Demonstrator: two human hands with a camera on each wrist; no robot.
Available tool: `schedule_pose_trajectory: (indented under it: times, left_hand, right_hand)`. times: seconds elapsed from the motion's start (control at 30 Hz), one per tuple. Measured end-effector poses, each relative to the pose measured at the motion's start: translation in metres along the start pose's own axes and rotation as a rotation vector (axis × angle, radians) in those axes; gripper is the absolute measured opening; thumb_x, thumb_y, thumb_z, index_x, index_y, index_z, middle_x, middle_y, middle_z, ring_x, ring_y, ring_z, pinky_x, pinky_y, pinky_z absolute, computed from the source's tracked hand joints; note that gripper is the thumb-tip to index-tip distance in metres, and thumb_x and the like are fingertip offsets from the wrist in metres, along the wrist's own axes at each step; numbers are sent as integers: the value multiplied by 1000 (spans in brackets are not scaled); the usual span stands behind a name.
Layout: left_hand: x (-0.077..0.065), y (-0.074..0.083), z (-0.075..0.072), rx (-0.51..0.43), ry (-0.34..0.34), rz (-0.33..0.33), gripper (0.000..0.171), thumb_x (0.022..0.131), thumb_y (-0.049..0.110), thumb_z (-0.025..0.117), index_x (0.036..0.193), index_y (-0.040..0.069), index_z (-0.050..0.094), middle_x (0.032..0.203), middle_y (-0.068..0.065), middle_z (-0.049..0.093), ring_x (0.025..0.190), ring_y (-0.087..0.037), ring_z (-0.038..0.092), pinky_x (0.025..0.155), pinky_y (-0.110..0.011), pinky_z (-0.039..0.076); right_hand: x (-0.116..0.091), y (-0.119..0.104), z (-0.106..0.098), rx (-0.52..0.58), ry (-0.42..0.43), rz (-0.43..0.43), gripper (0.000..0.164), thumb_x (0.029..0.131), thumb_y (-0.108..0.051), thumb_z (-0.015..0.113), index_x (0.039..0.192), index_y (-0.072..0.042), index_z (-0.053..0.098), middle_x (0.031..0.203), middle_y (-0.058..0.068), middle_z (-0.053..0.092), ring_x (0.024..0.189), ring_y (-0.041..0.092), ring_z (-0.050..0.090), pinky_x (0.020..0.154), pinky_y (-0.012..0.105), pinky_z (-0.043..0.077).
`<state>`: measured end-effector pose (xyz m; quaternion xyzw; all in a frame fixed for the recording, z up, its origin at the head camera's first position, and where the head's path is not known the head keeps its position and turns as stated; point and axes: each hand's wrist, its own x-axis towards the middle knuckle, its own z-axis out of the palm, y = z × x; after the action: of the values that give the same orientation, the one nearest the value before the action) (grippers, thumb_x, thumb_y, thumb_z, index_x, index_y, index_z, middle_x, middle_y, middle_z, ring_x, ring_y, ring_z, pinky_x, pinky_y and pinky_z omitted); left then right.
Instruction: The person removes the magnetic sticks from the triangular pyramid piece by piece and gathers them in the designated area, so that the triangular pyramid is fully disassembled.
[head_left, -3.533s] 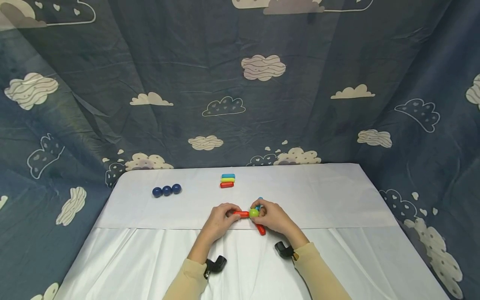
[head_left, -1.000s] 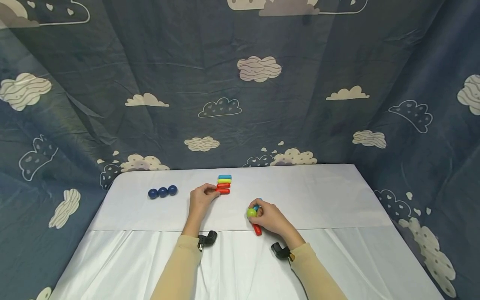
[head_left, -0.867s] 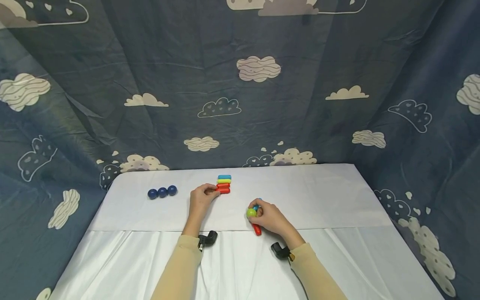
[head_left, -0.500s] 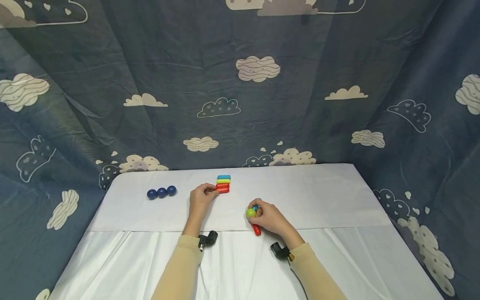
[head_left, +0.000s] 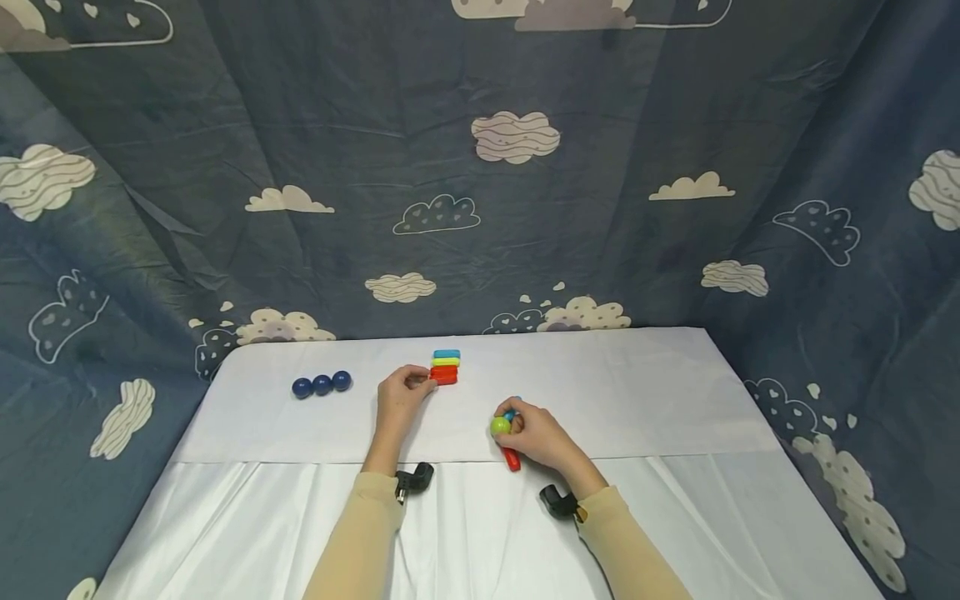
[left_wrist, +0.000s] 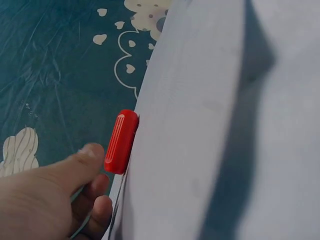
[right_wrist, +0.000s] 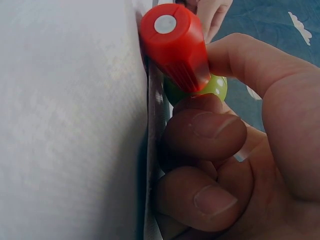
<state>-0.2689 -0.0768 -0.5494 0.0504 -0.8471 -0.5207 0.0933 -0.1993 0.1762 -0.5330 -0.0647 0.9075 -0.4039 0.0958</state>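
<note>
My left hand (head_left: 397,402) pinches the left end of a red magnetic stick (head_left: 446,380) between thumb and fingers. That stick lies against another red stick (head_left: 444,369), at the near side of a row with a yellow-green stick (head_left: 446,362) and a blue stick (head_left: 447,353). In the left wrist view, my thumb is at the end of the ribbed red stick (left_wrist: 121,142). My right hand (head_left: 545,433) grips a green ball (head_left: 500,426). A red stick (head_left: 512,459) extends from it towards me, and a blue stick (head_left: 510,414) shows partly behind my fingers.
Three navy balls (head_left: 322,385) sit in a line at the table's left. A white cloth (head_left: 645,392) covers the table, with a seam across it. Behind and on both sides hangs a dark curtain (head_left: 337,250) with cloud prints.
My left hand has taken the red stick from beside the green ball to the row further back, then closed the gap to the other red stick. My right hand stays on the ball.
</note>
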Motion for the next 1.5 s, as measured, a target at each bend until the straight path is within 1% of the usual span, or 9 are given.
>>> schedule_pose_trajectory:
  times: [0.17, 0.27, 0.43, 0.6, 0.87, 1.03, 1.17, 1.33, 1.5]
  left_hand:
    - [-5, 6, -10, -28, 23, 10, 19, 90, 16, 85, 107, 9, 80, 102, -9, 79, 86, -18, 64, 74, -24, 49]
    - [-11, 12, -15, -44, 37, 32, 20, 91, 17, 84, 108, 9, 79, 103, -9, 79, 87, -18, 63, 74, -23, 48]
    - [-26, 19, -16, -66, 12, 72, 22, 91, 16, 85, 111, 9, 79, 104, -7, 79, 89, -17, 63, 71, -21, 47]
    - [-43, 22, -8, -61, -75, 117, 20, 91, 15, 84, 110, 12, 79, 102, -3, 79, 89, -14, 64, 73, -21, 50]
    - [-60, 23, 7, -36, -261, 195, 18, 95, 15, 80, 113, 20, 79, 110, 1, 78, 94, -13, 66, 82, -23, 53]
    - [-63, 21, 11, 19, -352, 233, 21, 99, 11, 74, 118, 20, 76, 115, 1, 75, 96, -13, 64, 86, -27, 54]
    - [-62, 20, 13, 62, -387, 263, 31, 99, 7, 72, 128, 19, 73, 127, -1, 71, 99, -14, 67, 91, -34, 56]
    - [-61, 19, 12, 118, -435, 271, 42, 100, 3, 67, 138, 21, 69, 143, 0, 66, 101, -14, 68, 95, -38, 55]
    - [-61, 19, 11, 162, -471, 291, 36, 103, 3, 63, 133, 19, 73, 141, -1, 69, 105, -16, 65, 98, -40, 55]
  right_hand:
    - [1, 0, 2, 7, 3, -7, 31, 91, -21, 81, 119, -18, 68, 77, -1, 57, 73, 15, 54, 69, 30, 44]
    - [1, -1, 1, -2, 6, -23, 32, 91, -21, 81, 119, -18, 68, 76, -1, 57, 72, 16, 53, 69, 29, 44]
    - [-1, -4, 1, -6, 8, -11, 32, 91, -22, 81, 120, -19, 69, 76, -1, 57, 73, 16, 54, 70, 30, 44]
    - [-2, -6, 2, -23, 7, -9, 31, 92, -24, 80, 121, -21, 71, 75, -1, 57, 72, 16, 53, 67, 30, 43]
    - [-4, -6, 5, -95, -24, -74, 31, 94, -29, 79, 124, -25, 73, 79, -3, 58, 73, 15, 52, 66, 31, 42]
    - [-5, -7, 4, -133, -48, -153, 29, 95, -29, 79, 124, -26, 74, 85, -7, 62, 74, 12, 54, 65, 28, 43]
    - [-6, -9, 3, -152, -73, -201, 32, 95, -27, 81, 126, -26, 74, 88, -10, 65, 72, 10, 53, 67, 27, 44]
    - [-7, -12, 3, -135, -97, -201, 31, 92, -27, 84, 117, -22, 66, 89, -10, 67, 73, 10, 56, 70, 27, 46]
    - [-6, -12, 3, -86, -108, -197, 28, 90, -23, 86, 108, -18, 65, 88, -6, 67, 77, 11, 57, 70, 24, 48]
